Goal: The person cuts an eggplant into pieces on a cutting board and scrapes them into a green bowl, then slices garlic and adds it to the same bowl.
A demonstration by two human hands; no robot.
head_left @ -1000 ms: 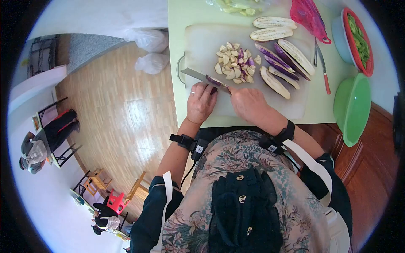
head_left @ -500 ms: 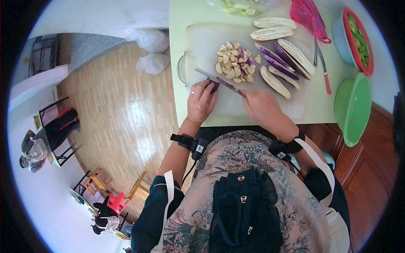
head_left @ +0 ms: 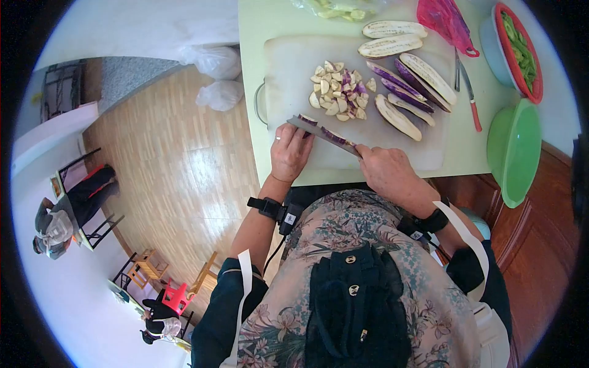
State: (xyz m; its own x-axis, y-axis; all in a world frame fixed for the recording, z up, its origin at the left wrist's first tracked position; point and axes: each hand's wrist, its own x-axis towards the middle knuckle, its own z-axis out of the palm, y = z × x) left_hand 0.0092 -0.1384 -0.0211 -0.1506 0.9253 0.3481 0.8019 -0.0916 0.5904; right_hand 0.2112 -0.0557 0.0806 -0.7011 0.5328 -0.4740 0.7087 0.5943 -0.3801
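Now the right hand (head_left: pixel 383 168) grips the knife (head_left: pixel 322 134) tight; the left hand (head_left: pixel 289 150) touches it, grip hard to tell. The eggplant bits (head_left: pixel 334 136) on it look light, soft and slippery: pinch them gently.

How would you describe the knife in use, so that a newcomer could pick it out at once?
Find the white cutting board on the pale green table. Near its front edge the knife slants from the right hand up towards the left hand. Purple eggplant bits sit on its blade, unlike the red-handled knife lying untouched right of the board.
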